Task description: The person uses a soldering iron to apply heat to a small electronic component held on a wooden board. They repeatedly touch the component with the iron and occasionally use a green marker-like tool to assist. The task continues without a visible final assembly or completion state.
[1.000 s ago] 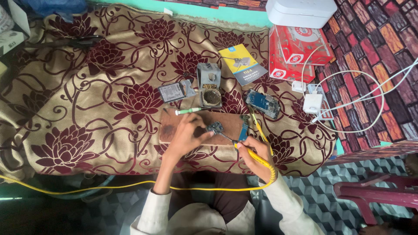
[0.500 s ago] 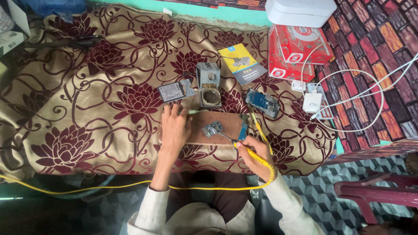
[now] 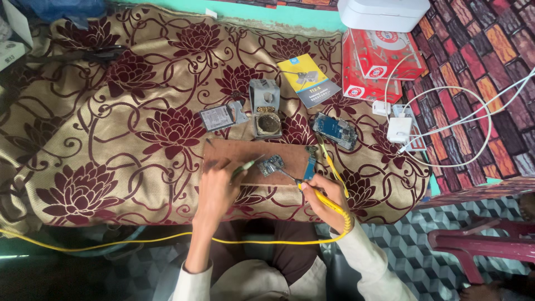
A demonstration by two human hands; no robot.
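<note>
Small circuit board (image 3: 271,165) detail too small (blurred); white box (image 3: 384,12) cut by top edge.

A: Item one?
B: Small circuit board (image 3: 271,165) lay on the wooden board (image 3: 239,151), itself on the cloth (image 3: 111,145).
A: Behind it?
B: Solder stand (image 3: 265,114); battery (image 3: 218,117) to its left, opened phone (image 3: 334,130) to its right.

Gold cloth (image 3: 139,89) with dark maroon flower and vine pattern. Brown board (image 3: 239,153). Yellow-handled soldering iron (image 3: 320,196), yellow cord (image 3: 167,241). Green-handled tool (image 3: 243,166). Red-and-white boxes (image 3: 379,64). White charger (image 3: 399,129), white cables (image 3: 473,111). Yellow-blue booklet (image 3: 308,79). Brick-pattern mat (image 3: 490,44), red, orange and dark.
</note>
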